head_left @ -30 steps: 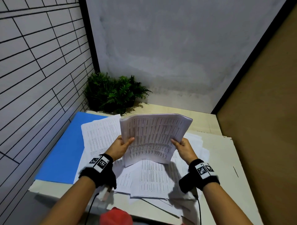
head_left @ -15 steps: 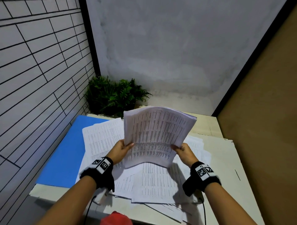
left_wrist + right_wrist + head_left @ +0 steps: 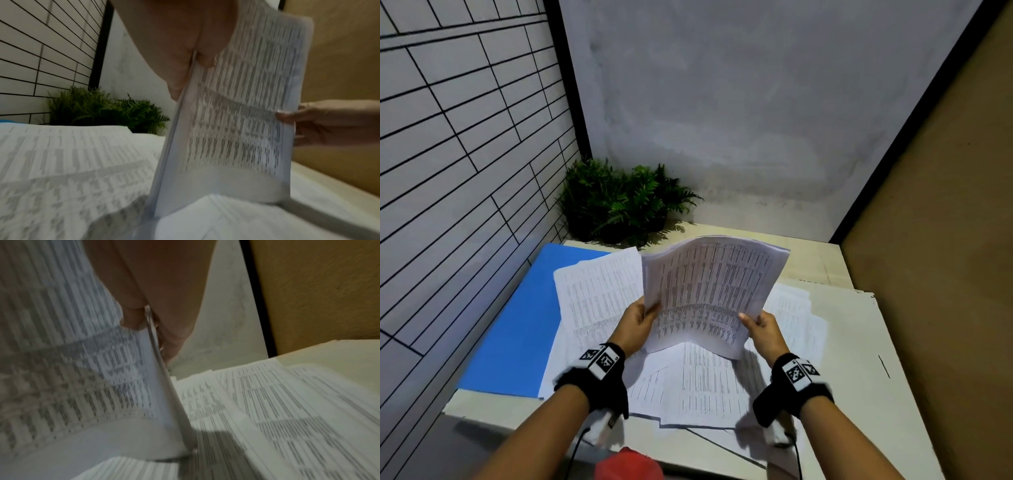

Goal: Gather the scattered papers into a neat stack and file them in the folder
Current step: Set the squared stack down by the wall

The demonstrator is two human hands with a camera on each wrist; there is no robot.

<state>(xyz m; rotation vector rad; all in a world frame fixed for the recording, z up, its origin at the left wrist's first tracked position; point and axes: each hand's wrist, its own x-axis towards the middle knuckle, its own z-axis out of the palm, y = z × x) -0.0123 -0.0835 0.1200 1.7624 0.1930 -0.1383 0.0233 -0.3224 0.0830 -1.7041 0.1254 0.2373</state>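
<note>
printed paper stack bowed upright, edges pinched by both hands.

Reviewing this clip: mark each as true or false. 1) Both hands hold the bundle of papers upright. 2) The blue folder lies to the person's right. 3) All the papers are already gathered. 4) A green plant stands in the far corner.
1) True: the left hand and right hand each pinch a side edge of the paper bundle.
2) False: the blue folder lies to the left, partly under loose sheets.
3) False: loose sheets are spread over the table.
4) True: the green plant.
</note>
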